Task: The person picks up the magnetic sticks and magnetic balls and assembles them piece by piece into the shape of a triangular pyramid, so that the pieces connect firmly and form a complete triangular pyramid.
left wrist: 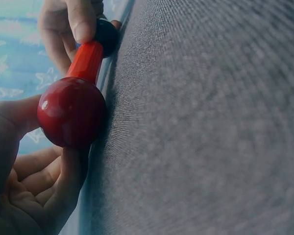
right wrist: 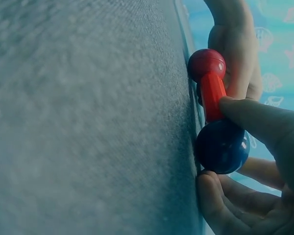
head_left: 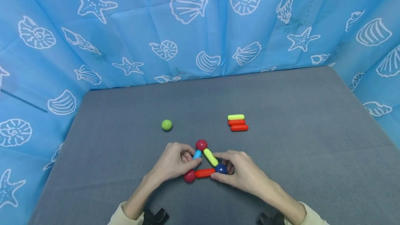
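Note:
A triangle of toy rods and balls lies on the grey cloth. Its corners are a red ball (head_left: 201,144) at the far end, a second red ball (head_left: 189,176) at near left and a dark blue ball (head_left: 221,168) at near right. A light blue rod (head_left: 197,155), a yellow-green rod (head_left: 210,157) and a red rod (head_left: 205,173) form the sides. My left hand (head_left: 176,160) pinches the light blue rod, partly hiding it. My right hand (head_left: 240,171) grips the dark blue ball corner, thumb on the red rod's end (right wrist: 214,100), index fingertip at the yellow-green rod.
Beyond the triangle, a green ball (head_left: 167,125) sits to the left. On the right, a yellow-green rod (head_left: 235,117) lies beside two red rods (head_left: 239,127). A blue curtain with white shells (head_left: 184,51) hangs along the table's (head_left: 125,107) back and sides.

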The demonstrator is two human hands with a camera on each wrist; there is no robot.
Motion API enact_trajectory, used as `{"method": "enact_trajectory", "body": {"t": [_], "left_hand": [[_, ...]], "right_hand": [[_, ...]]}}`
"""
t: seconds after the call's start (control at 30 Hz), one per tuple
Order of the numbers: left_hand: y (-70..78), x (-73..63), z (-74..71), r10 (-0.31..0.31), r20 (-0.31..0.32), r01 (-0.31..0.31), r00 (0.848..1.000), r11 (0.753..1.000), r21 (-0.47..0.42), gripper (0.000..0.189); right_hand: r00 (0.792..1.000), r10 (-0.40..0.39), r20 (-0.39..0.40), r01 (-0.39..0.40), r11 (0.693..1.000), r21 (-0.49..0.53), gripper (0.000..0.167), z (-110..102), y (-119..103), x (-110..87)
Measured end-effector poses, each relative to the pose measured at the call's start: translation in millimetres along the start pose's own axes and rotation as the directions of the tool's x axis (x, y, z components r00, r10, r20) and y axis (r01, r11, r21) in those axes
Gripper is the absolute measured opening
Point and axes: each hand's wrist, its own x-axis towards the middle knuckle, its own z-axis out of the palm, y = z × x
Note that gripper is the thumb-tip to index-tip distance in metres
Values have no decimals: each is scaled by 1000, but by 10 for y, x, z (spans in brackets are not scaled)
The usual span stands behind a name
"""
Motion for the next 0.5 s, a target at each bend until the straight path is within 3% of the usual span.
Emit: {"method": "enact_trajectory", "body": {"t": [0.27,0.4,0.5], "left_hand": [[-7,8,11,6,-25,-6,1000,1000,9,28],[-4,-8,-11,-23,21,22,1000,999,26,53],[-12,-26,-42,-40,94,34,995,998,57,78]], "right_hand": [[998,-43,-45,42,999,-32,47,-68,46,40],[983,-57,-174,28,986,-166,39,-209,76,74],[956,-77,-283,-15,950,-310,36,-341,131,124]]}}
